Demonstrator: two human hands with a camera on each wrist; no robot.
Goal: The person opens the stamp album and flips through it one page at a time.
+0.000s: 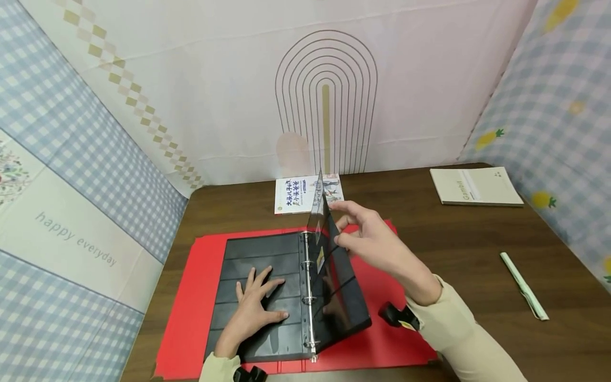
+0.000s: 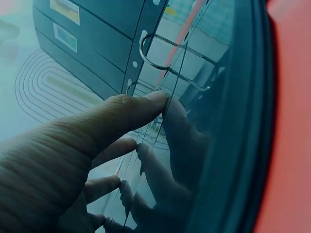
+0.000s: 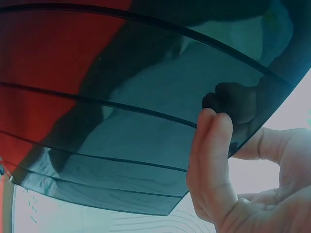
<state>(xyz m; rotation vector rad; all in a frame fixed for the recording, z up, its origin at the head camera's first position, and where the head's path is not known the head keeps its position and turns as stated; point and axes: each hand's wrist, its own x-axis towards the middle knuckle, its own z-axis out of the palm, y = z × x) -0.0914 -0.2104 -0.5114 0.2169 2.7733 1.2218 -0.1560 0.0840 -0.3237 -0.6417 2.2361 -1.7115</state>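
Observation:
An open red ring binder (image 1: 183,318) lies on the table with black pocket pages on its metal rings (image 1: 308,301). My left hand (image 1: 255,307) rests with spread fingers on the left-hand black page (image 1: 267,246); its fingertips touch the glossy surface in the left wrist view. At the right, my right hand (image 1: 372,233) pinches the outer edge of a raised pocket page (image 3: 136,131), fingers on one face and thumb on the other. That page stands steeply up from the rings. A small stamp-like picture (image 1: 320,260) shows in one pocket.
Behind the binder lies a white booklet (image 1: 291,196), partly hidden by the raised page. A pale notebook (image 1: 477,187) sits at the back right. Nearer on the right is a light green folded fan-like stick (image 1: 524,286). Fabric walls border the brown table (image 1: 406,185).

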